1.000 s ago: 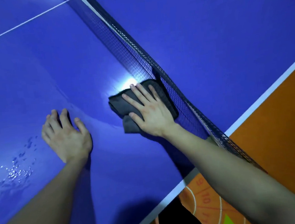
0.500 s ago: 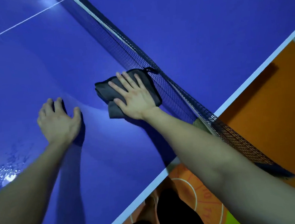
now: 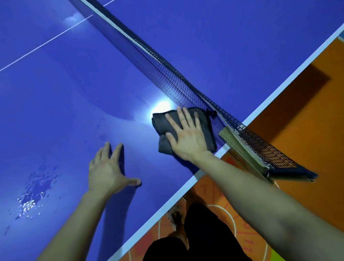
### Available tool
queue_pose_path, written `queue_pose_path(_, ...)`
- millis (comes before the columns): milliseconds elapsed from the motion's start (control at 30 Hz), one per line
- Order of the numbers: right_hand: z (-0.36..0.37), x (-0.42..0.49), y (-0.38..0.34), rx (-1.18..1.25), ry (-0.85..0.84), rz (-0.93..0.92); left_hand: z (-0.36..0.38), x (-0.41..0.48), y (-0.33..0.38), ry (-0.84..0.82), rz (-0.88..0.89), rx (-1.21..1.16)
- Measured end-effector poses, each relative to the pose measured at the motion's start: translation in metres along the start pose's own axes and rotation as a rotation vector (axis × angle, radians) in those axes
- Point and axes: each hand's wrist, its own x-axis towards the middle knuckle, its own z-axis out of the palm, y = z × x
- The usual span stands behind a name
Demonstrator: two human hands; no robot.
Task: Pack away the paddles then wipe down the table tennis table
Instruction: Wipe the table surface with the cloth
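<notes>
My right hand [image 3: 187, 138] lies flat with straight fingers on a folded dark grey cloth [image 3: 205, 125], pressing it onto the blue table tennis table [image 3: 50, 103] close to the net [image 3: 161, 68] and the table's near side edge. My left hand [image 3: 108, 170] rests flat on the table top with fingers spread, a hand's width left of the cloth. A wet streak curves across the surface beyond the cloth. No paddles are in view.
The net post and clamp [image 3: 243, 151] stick out over the table edge just right of the cloth. Water droplets [image 3: 33, 190] sit on the table at the left. Orange floor [image 3: 290, 120] with printed markings lies below the edge, with my legs [image 3: 193, 243] there.
My right hand has slid the cloth along the net toward the table's side edge. My left hand has shifted nearer that edge too, and the view now shows the net post.
</notes>
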Motion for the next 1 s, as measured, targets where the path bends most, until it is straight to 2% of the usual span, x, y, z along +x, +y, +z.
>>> queue_pose_path(133,0.003,0.032,-0.025,0.031,0.038,0.241,0.009,-0.007,0.004,-0.032,-0.006,0.065)
queue_pose_path(267,0.017,-0.043,-0.035,0.084,0.100,0.457,0.006,-0.007,0.001,-0.022,0.008,0.122)
queue_pose_path(367,0.027,-0.081,-0.041,0.068,0.063,0.442,0.006,-0.007,0.000,-0.021,0.023,0.118)
queue_pose_path(533,0.018,-0.042,-0.017,0.052,0.061,0.390,0.004,-0.007,0.004,-0.022,0.013,0.138)
queue_pose_path(667,0.025,-0.081,-0.036,0.061,0.102,0.392,0.005,-0.008,0.004,-0.024,0.010,0.153)
queue_pose_path(767,0.019,-0.105,-0.023,0.077,0.030,0.287,0.003,-0.008,0.004,-0.023,0.015,0.135)
queue_pose_path(833,0.005,-0.103,0.000,0.105,0.049,0.183,0.003,-0.008,0.004,-0.024,0.016,0.141)
queue_pose_path(900,-0.003,-0.094,0.025,0.100,0.097,-0.074,0.003,-0.008,0.006,-0.026,0.016,0.159)
queue_pose_path(967,-0.005,-0.084,0.046,0.063,0.066,-0.398,0.003,-0.009,0.006,-0.017,0.014,0.156)
queue_pose_path(1000,-0.004,-0.080,0.052,0.055,0.044,-0.496,0.003,-0.009,0.006,-0.015,0.013,0.153)
